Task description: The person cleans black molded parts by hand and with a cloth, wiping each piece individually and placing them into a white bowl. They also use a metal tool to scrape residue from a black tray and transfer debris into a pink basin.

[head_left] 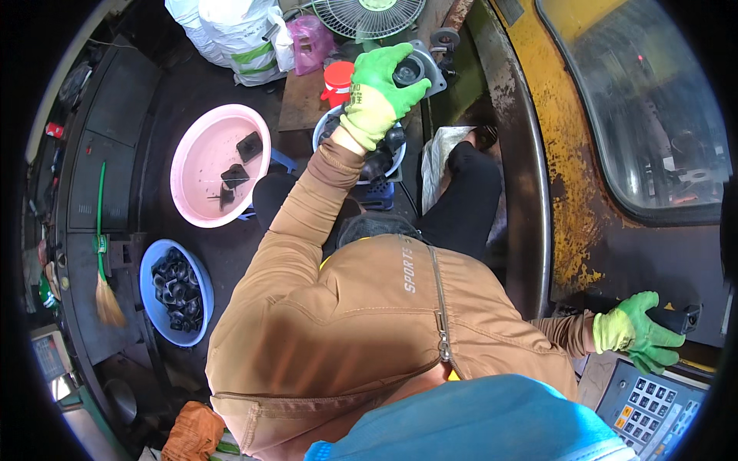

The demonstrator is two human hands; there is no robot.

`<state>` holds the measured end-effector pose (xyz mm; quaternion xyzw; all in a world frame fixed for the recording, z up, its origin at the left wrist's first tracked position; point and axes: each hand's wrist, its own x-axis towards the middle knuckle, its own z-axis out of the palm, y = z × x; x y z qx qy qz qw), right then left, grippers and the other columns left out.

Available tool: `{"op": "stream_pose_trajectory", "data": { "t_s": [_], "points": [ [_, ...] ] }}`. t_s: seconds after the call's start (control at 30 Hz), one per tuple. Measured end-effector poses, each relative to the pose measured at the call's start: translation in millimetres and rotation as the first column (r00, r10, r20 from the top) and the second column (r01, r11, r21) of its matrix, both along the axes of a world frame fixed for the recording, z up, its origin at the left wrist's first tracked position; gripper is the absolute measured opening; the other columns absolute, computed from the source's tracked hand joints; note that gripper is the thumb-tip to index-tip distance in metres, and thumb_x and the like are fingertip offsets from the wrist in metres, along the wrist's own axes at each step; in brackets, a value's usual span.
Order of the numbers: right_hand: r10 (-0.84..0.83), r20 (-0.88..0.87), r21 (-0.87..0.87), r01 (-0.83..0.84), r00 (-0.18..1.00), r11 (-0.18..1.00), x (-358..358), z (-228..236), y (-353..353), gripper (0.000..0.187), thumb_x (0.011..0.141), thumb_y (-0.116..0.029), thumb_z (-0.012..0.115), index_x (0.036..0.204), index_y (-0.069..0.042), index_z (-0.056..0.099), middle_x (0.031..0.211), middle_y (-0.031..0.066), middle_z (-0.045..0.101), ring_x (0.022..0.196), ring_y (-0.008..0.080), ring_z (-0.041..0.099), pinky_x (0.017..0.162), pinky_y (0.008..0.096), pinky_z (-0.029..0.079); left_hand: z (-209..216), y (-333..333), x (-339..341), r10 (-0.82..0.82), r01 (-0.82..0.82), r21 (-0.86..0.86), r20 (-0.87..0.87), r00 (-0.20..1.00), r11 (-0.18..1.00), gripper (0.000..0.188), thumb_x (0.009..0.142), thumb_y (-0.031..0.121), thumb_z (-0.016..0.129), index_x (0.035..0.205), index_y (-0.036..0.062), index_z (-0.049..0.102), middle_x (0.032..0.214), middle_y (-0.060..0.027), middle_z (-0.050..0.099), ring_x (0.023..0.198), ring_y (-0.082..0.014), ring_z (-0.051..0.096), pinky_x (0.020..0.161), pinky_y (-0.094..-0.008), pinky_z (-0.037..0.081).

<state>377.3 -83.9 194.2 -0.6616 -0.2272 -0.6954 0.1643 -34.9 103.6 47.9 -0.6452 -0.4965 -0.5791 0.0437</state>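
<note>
My left hand (384,91), in a green and yellow glove, is raised at the top middle. Its fingers and thumb grip a dark rubber part (409,71) with a round cup and a square flange. On the far right, my right hand (639,332), gloved alike, is around a black handle (676,317) at the machine's side, with the thumb above it and the fingers below. Beneath my left hand, a blue-rimmed basin (401,157) holds several black rubber parts (377,165), partly hidden by my forearm.
A pink basin (184,169) with a few black pieces stands left, above a blue basin (201,276) full of black parts. A red-lidded container (338,75), fan (369,17) and white sacks (238,34) lie ahead. The yellow machine door (573,154) and keypad panel (649,407) flank my right.
</note>
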Motion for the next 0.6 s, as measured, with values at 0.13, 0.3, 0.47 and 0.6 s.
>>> {"op": "stream_pose_trajectory", "data": {
  "t_s": [0.13,0.3,0.47,0.6],
  "points": [
    [0.071,-0.070,0.026,-0.070,0.995,0.997,-14,-3,-18,0.073,0.064,-0.029,0.070,0.124,0.006,0.045,0.114,0.0255,0.047,0.101,0.0431,0.049,0.084,0.0557,0.040,2,2,2,-0.005,0.007,0.042,-0.053,0.999,0.999,0.054,0.062,0.023,0.082,0.108,0.0010,0.066,0.101,-0.0150,0.067,0.095,-0.0300,0.063,0.086,-0.0387,0.049],
    [0.272,-0.132,0.026,-0.271,0.953,0.962,-9,-7,-19,0.076,0.067,-0.028,0.070,0.128,0.008,0.042,0.117,0.0281,0.048,0.103,0.0446,0.051,0.087,0.0546,0.042,-4,14,6,-0.081,0.088,-0.103,0.065,0.995,0.991,0.056,0.062,0.023,0.083,0.110,-0.0004,0.065,0.100,-0.0158,0.066,0.091,-0.0276,0.064,0.083,-0.0363,0.050],
    [0.249,-0.192,0.056,-0.243,0.949,0.968,2,-15,-22,0.082,0.074,-0.023,0.069,0.137,0.012,0.032,0.131,0.0312,0.045,0.113,0.0415,0.053,0.095,0.0465,0.046,-17,6,15,-0.179,0.241,-0.289,0.225,0.958,0.927,0.059,0.067,0.021,0.082,0.118,-0.0008,0.061,0.108,-0.0145,0.064,0.097,-0.0236,0.061,0.087,-0.0337,0.048],
    [0.322,-0.255,0.116,-0.301,0.912,0.946,5,-18,-22,0.081,0.072,-0.020,0.069,0.137,0.011,0.032,0.129,0.0308,0.047,0.114,0.0408,0.053,0.097,0.0464,0.045,-33,-6,14,-0.171,0.266,-0.311,0.303,0.938,0.912,0.057,0.069,0.018,0.082,0.118,-0.0011,0.060,0.107,-0.0130,0.065,0.096,-0.0203,0.061,0.089,-0.0316,0.047]
  ]
}}
